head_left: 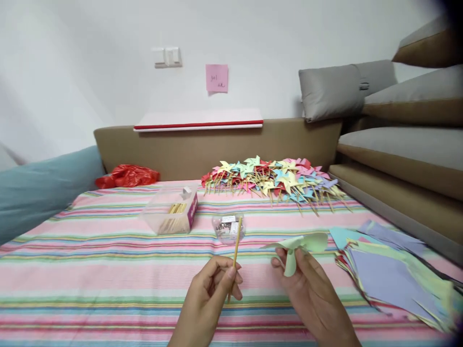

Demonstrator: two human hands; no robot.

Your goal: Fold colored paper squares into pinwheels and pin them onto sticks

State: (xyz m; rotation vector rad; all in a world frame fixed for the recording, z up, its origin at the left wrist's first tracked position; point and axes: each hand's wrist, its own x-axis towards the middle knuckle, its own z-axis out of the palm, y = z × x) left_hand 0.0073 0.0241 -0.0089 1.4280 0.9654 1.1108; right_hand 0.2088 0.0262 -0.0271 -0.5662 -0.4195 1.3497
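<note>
Between thumb and fingers, my left hand (pixel 211 294) grips a thin wooden stick (pixel 237 245), held nearly upright with its top leaning slightly right. To its right, my right hand (pixel 307 284) pinches a pale green paper pinwheel (pixel 290 262) at its folded middle, the blades spreading left, right and down. Stick and pinwheel are apart. Just beyond the stick, a clear round container (pixel 222 231) with small dark pieces and white labels rests on the striped cloth (pixel 119 284). Whether a pin sits in the pinwheel's centre is too small to tell.
A clear plastic box (pixel 155 212) of wooden sticks stands left of centre. Finished pinwheels (pixel 267 176) lie heaped at the back. Cut paper sheets (pixel 387 274) are stacked at the right, beside piled cushions (pixel 408 149). A red plastic bag (pixel 128 176) lies back left.
</note>
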